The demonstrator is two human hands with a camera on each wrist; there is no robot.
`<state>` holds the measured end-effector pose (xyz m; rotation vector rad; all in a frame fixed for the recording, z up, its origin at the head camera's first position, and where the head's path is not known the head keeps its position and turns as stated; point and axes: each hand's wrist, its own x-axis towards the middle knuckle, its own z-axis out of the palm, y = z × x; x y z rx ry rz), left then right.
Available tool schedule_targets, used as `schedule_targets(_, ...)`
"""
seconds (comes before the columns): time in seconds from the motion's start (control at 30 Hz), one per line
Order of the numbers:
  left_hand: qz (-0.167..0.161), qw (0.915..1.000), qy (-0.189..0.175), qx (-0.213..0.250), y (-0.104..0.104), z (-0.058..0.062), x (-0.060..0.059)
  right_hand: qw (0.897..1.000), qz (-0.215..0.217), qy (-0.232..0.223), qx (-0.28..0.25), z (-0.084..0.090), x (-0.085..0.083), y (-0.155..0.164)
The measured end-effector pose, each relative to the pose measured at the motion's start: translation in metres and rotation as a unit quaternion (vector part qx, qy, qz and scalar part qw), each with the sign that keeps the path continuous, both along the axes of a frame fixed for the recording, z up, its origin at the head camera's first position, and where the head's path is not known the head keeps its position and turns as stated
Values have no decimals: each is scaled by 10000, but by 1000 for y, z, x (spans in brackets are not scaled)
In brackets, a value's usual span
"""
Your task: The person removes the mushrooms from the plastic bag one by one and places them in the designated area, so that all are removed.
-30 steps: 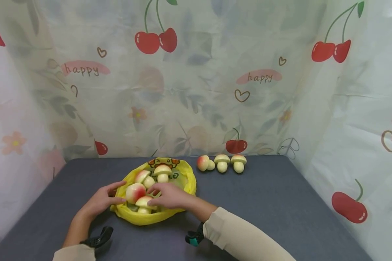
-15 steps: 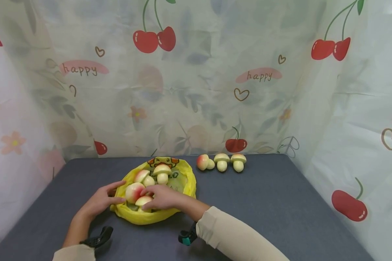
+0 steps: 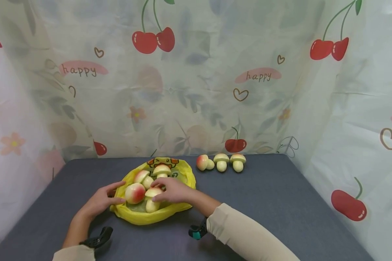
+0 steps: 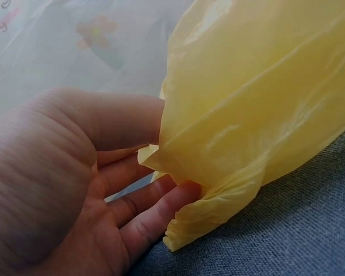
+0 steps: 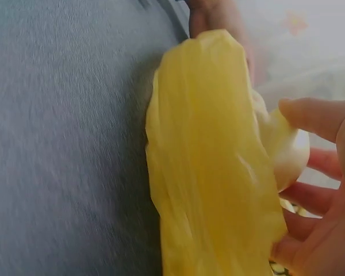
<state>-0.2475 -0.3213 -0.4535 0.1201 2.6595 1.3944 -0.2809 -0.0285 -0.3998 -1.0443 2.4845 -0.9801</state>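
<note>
A yellow plastic bag (image 3: pixel 140 217) lies with its mouth spread wide, holding several toy mushrooms with red-tinged cream caps. My left hand (image 3: pixel 99 200) holds the bag's left rim; in the left wrist view, thumb and fingers are around the yellow plastic (image 4: pixel 236 109). Over the bag, my right hand (image 3: pixel 175 191) grips a toy mushroom (image 3: pixel 151 204) by its cap, between thumb and fingers. Beside it in the bag are a mushroom showing its round red-blushed cap (image 3: pixel 135 193), a tilted one (image 3: pixel 143 178) and another at the back (image 3: pixel 162 169). The bag's wall partly hides the gripped mushroom (image 5: pixel 290 155) in the right wrist view.
Right of the bag, three more toy mushrooms stand in a row near the table's back edge: one on its side (image 3: pixel 204 162), two cap-up, the middle (image 3: pixel 221 162) and right one (image 3: pixel 237 162). Printed curtains (image 3: pixel 196 72) enclose the dark table (image 3: pixel 264 203) at back and sides.
My right hand first moved left onto the front mushroom, then shifted right and slightly up with it, turning it more upright. The left hand has stayed at the bag's rim.
</note>
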Motion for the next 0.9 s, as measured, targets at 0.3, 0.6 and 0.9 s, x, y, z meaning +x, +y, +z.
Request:
schedule_targets(0.3, 41, 10000, -65, 47, 1, 0, 1, 9965, -160, 723, -379, 11, -11, 29)
schedule_targets(0.6, 48, 10000, -39, 36, 0, 0, 1, 9832, -854, 775, -1414, 17, -25, 54)
schedule_targets(0.9, 50, 10000, -4, -5, 0, 0, 0, 9624, -1633, 510, -2109, 19, -42, 81)
